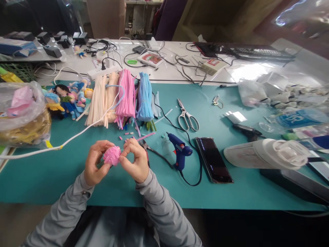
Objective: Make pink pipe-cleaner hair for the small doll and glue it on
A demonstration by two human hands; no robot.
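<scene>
Presently, the left hand [95, 167] grips the pink ball [112, 155] at the glue gun's [180, 154] nine o'clock, the right hand [137, 164] pinching at its edge, where too hard a tug could distort the folds.

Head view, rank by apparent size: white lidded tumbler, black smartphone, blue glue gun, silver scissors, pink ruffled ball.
1. White lidded tumbler
2. Black smartphone
3. Blue glue gun and silver scissors: too alike to rank
4. Pink ruffled ball, partly covered
</scene>
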